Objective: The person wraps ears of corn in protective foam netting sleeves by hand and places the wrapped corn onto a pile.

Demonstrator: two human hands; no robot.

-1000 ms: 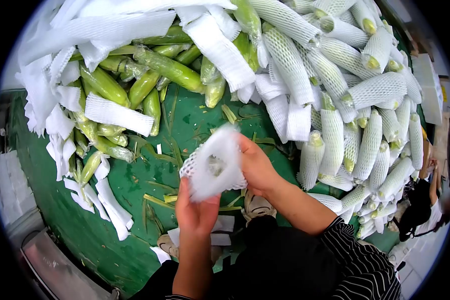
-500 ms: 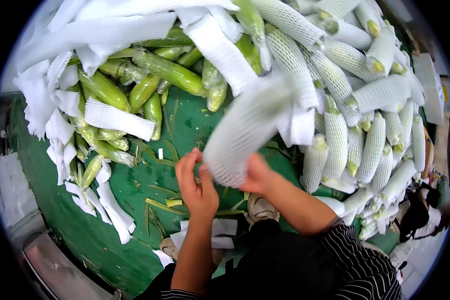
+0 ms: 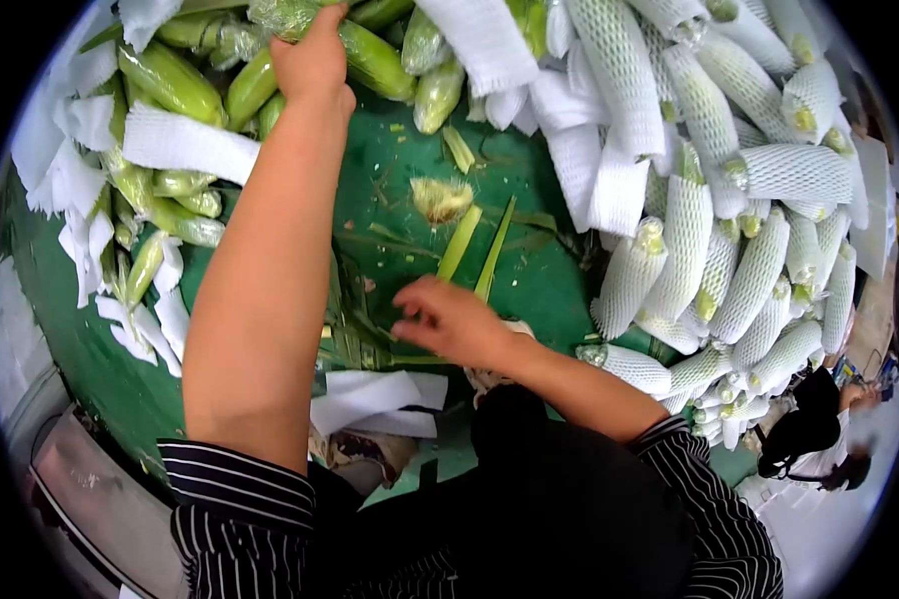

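My left hand [image 3: 313,58] reaches into a pile of green corn ears wrapped in clear plastic. Its fingers close around a wrapped corn ear [image 3: 375,62], though the fingertips are partly hidden. Low over the green floor, my right hand [image 3: 456,321] holds nothing, its fingers loosely bent and apart. Just beyond that hand lie pale green husk strips [image 3: 459,243] and a tuft of corn silk [image 3: 442,200]. A white foam net sleeve [image 3: 190,143] rests across the pile to the left of my left forearm.
Many corn ears in white foam nets [image 3: 769,280] are heaped at the right. More loose foam sleeves [image 3: 479,42] hang over the back of the pile. White foam pieces [image 3: 378,401] lie near my shoes. Another person [image 3: 819,429] is at the far right edge.
The foam-netted corn ear has left my right hand. My left hand has moved up and forward onto the pile. A silk tuft and husk strips now show on the floor.
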